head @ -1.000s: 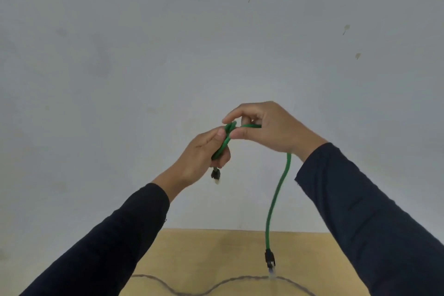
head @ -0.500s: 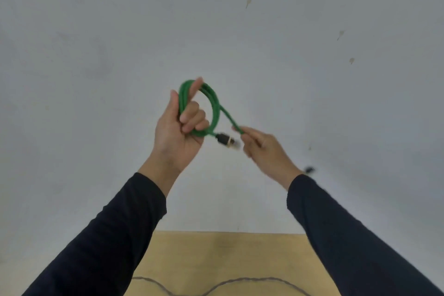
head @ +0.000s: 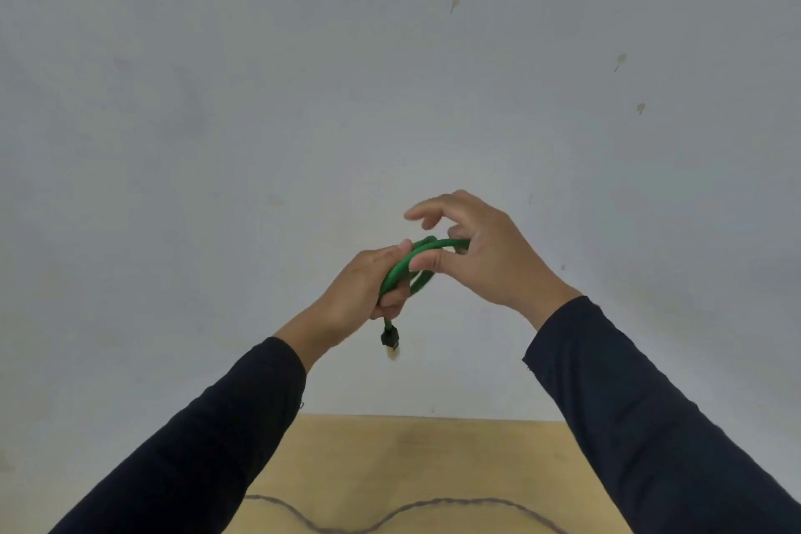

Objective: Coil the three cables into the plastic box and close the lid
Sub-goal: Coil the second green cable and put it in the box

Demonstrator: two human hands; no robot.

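A green cable is wound into a small coil, held in the air in front of a pale wall. My left hand is closed around the coil's lower side, and a black plug hangs just below that fist. My right hand touches the coil's upper right side with thumb and lower fingers, while its forefinger is lifted. A thin grey cable lies in a wavy line on the wooden table below. The plastic box is out of view.
The pale grey wall fills most of the view, with a few small marks at the upper right. Only the table's far strip shows between my dark sleeves.
My left hand has dropped and tipped over with the coil. My right hand has come up from the loose end onto the coil. The long hanging tail is gone, wound in.
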